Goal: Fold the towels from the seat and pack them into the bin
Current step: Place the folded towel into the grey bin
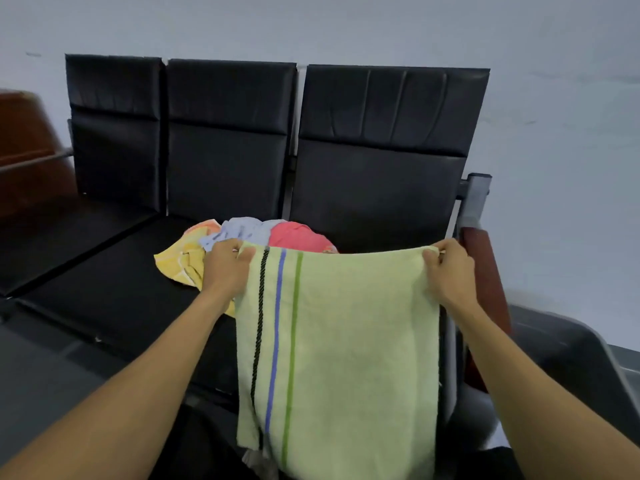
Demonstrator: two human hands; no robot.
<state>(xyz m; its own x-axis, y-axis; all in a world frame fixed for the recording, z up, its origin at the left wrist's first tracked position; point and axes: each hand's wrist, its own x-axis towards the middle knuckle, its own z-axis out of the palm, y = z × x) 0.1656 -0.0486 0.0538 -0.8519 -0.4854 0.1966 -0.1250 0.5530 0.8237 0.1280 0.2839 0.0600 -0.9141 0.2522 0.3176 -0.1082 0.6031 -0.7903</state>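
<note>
Left hand [227,268] pinches the top left corner of the green towel [346,358], fingers curled over the edge. Right hand [450,271] pinches the top right corner the same way. Both forearms reach in from the bottom of the view.

The towel is held up by its top edge, stretched roughly level between the two hands, and hangs flat in front of the seats. It is pale green with three lengthwise stripes near its left side (black, blue, green, in that order from the edge). Its bottom edge drops out of view.

Behind the top edge, a heap of towels [242,237] lies on the middle seat [114,289]: a yellow one on the left, a light blue one in the middle, a pink-red one on the right, all crumpled and touching. The green towel hides the heap's near side.

The seats are a row of three black padded chairs with backrests [228,140], set against a pale wall [554,98]. A metal and red-brown armrest [479,237] stands just beyond the right hand. A dark grey bin-like shape [571,358] sits at the lower right, blurred; cannot tell what it holds.
</note>
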